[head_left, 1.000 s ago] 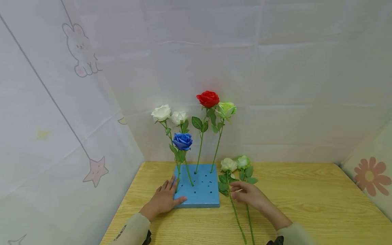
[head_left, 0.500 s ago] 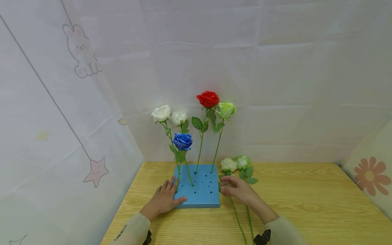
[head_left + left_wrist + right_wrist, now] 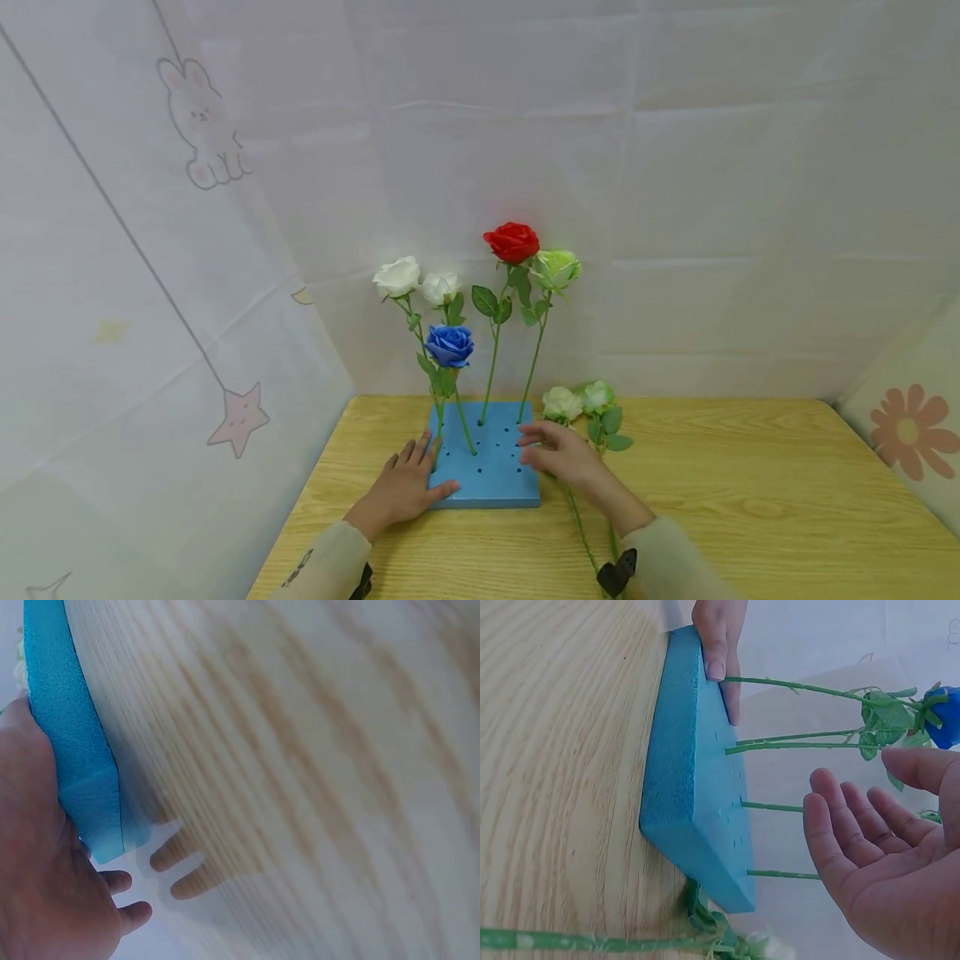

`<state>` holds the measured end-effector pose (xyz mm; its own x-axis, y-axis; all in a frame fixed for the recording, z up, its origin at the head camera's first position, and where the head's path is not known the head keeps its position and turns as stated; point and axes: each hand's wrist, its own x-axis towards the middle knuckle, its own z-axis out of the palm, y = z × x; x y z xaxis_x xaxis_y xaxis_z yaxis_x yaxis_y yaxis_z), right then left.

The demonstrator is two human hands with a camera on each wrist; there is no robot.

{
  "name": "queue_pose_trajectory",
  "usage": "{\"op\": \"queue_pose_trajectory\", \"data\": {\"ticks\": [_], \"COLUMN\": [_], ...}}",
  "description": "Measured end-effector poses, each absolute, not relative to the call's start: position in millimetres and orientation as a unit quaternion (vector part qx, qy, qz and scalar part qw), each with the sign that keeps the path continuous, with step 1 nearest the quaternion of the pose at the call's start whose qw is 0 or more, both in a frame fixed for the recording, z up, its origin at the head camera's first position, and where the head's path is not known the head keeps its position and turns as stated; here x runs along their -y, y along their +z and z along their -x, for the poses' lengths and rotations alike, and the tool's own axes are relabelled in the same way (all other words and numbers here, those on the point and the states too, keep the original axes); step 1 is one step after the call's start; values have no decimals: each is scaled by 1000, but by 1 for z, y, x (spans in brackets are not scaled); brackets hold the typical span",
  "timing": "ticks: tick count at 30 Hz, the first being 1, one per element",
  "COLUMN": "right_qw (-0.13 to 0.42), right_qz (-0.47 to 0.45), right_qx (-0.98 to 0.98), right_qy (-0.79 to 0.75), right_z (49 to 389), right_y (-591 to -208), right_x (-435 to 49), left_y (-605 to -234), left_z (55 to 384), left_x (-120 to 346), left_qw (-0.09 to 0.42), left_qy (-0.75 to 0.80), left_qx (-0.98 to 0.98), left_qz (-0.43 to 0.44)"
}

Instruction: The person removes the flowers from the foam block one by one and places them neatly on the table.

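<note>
My left hand (image 3: 403,485) rests spread on the left edge of a blue foam block (image 3: 495,487), its thumb on the front part. Above the block's right side hovers my right hand (image 3: 562,454), fingers loosely bent and holding nothing, as the right wrist view confirms. Upright in the block stand a blue rose (image 3: 449,346), two white roses, one of them the left white rose (image 3: 397,277), a red rose (image 3: 512,242) and a light green rose (image 3: 557,269). In the left wrist view, the hand (image 3: 52,847) lies along the block's side (image 3: 75,727).
Right of the block, a cream rose (image 3: 562,404) and a pale green-white rose (image 3: 597,397) lie on the wooden table (image 3: 750,492), stems toward me and partly under my right arm. A pale cloth backdrop (image 3: 712,208) rises behind the table.
My right hand has moved left, from over the lying rose stems to above the block's right side. My left hand stays on the block, and the standing roses keep their places.
</note>
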<state>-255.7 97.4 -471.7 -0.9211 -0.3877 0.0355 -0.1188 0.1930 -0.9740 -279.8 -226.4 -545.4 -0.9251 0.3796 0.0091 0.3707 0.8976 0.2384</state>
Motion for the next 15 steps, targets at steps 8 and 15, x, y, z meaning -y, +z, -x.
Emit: {"op": "queue_pose_trajectory", "data": {"ticks": [8,15], "right_qw": [101,103], "right_qz": [167,172], "right_qx": [-769,-754], "right_qy": [-609,-626], "right_z": [264,267], "right_y": [-472,-472], "right_x": [-83,-70], "left_y": [-545,-542], "left_z": [281,279], "left_x": [225,223], "left_qw": [26,33], "left_qy": [99,97], "left_qx": [-978,-980], "left_qz": [-182,-173]}}
